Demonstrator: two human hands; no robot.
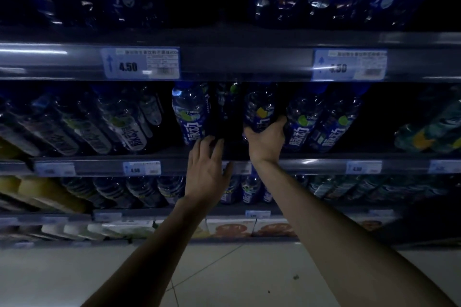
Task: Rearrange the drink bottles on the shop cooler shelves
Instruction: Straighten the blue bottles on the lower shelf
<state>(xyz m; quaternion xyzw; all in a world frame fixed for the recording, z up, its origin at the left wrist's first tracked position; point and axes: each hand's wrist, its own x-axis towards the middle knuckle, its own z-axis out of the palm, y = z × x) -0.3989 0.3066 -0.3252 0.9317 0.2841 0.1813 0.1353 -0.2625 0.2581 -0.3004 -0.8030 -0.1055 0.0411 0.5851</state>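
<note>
Blue-labelled drink bottles stand in rows on the dim middle shelf (324, 154). My right hand (265, 142) grips the lower part of one blue bottle (259, 107) with a yellow fruit mark on its label. My left hand (208, 169) hovers in front of the shelf edge, fingers spread and empty, its fingertips near the base of a blue bottle (192, 117) with a green fruit mark. Between those two bottles lies a dark gap with a bottle (228, 97) set further back.
Two more blue bottles (321, 119) stand right of my right hand, and clear-labelled bottles (119, 122) to the left. Price tags (141, 63) reading 4.50 line the shelf rail above. Lower shelves hold more bottles (149, 192) and cartons (229, 228). Tiled floor (237, 276) lies below.
</note>
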